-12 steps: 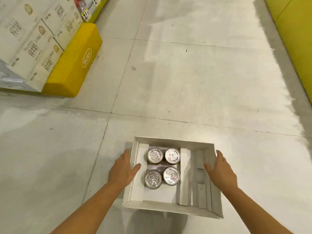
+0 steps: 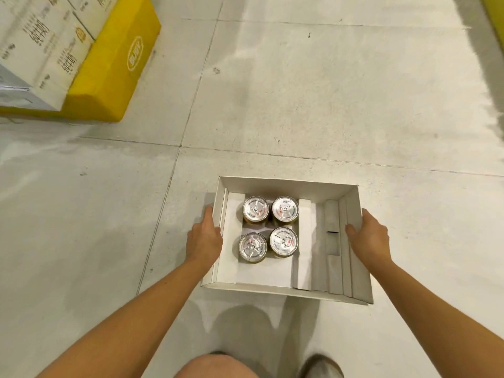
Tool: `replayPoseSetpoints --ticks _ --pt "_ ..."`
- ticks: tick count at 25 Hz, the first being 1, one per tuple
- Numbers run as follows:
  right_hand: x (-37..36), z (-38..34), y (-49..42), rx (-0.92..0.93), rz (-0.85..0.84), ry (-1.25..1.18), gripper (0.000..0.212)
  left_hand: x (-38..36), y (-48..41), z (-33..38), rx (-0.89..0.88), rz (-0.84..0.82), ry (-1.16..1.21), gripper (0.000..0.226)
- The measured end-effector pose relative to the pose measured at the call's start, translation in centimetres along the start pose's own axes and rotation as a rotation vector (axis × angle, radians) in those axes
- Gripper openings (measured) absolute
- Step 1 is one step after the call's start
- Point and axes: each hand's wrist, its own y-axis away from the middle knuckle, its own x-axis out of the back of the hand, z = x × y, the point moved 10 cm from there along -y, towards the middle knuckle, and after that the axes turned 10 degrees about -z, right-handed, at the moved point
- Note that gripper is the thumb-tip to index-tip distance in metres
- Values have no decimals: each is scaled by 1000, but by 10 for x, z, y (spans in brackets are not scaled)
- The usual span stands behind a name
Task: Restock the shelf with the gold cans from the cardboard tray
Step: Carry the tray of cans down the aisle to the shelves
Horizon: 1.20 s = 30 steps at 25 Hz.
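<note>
Grey tiled floor (image 2: 300, 91) carries a white cardboard tray (image 2: 286, 291). Four round cans (image 2: 268, 229) with shiny metal lids stand upright inside, left of its middle. Left hand (image 2: 205, 237) and right hand (image 2: 368, 238) each clasp a side wall.

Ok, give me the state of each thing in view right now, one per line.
Cardboard tray: open-topped, held at both side walls.
Four cans: upright, sealed, grouped in the tray's left half.
Left hand: grip on the tray's left wall.
Right hand: grip on the tray's right wall.
</note>
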Motion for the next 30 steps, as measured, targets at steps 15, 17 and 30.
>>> replayPoseSetpoints --ticks 15,17,30 --pt "156 -125 51 83 73 102 28 159 51 118 -17 94 -57 51" --pt "214 -172 83 119 93 101 24 225 78 158 -42 126 -55 51" --pt "555 -427 303 214 191 142 24 601 288 387 -244 223 -98 53"
